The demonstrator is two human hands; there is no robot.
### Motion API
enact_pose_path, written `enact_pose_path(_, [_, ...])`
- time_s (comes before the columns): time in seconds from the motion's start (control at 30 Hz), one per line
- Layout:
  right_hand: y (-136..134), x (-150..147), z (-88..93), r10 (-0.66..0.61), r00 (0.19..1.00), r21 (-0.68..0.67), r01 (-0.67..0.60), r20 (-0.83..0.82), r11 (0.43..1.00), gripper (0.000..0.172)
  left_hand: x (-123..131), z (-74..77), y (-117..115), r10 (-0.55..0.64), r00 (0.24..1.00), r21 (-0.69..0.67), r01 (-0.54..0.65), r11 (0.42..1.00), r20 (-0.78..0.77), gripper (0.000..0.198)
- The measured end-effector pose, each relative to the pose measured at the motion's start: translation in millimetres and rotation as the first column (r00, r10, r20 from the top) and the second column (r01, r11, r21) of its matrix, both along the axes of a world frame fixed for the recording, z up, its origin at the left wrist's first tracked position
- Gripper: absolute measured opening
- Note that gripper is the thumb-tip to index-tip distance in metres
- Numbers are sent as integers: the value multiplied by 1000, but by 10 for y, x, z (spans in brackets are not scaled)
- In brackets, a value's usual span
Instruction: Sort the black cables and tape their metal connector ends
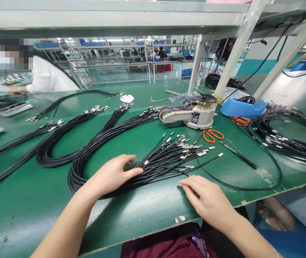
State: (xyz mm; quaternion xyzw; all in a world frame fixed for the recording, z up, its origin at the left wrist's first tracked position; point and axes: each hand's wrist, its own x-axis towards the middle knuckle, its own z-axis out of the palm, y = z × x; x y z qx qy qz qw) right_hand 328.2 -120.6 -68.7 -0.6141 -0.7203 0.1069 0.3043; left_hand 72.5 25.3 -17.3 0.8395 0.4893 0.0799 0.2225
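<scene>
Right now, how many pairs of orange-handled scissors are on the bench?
2: one pair of scissors by the beige machine, the second pair beside the blue tray. Any under the cables would be hidden.

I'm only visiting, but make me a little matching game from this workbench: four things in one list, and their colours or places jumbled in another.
Things
1. Left hand
2. Scissors
3. Tray
4. Tape dispenser

Colours and places
A. Blue all over
B. Pale, with a black label
C. At a bundle of black cables
D. Orange handles

Right pairs: 1-C, 2-D, 3-A, 4-B
</scene>
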Motion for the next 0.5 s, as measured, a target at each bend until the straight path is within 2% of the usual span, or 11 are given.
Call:
enact_pose_path(0.07, [68, -157, 1, 52, 998, -63, -50, 26, 997, 30, -9, -19, -25, -101, 994, -48, 98, 994, -52, 51])
enact_pose_path(0.13, [171, -284, 4, 68, 996, -65, -64, 58, 996, 37, 19, -1, -39, -128, 991, -76, 125, 989, -46, 44])
enact_pose_path(0.2, [258, -369, 11, 60, 995, -28, -58, 74, 998, 46, 22, 75, -62, -101, 995, -37, 101, 994, 14, 36])
enact_pose_path(0.3, [300, -412, 19, 41, 998, 86, -46, 54, 995, 54, -62, 238, -133, -47, 980, 49, 38, 998, 196, 29])
enact_pose_path(0.4, [273, -383, -16, -10, 1000, 97, 10, 2, 995, 46, -116, 300, -207, 39, 948, 27, -51, 998, 317, 28])
enact_pose_path(0.5, [253, -348, -95, -59, 996, 24, 61, -73, 998, 30, -1, 204, -217, 116, 965, 92, -141, 986, 234, 34])
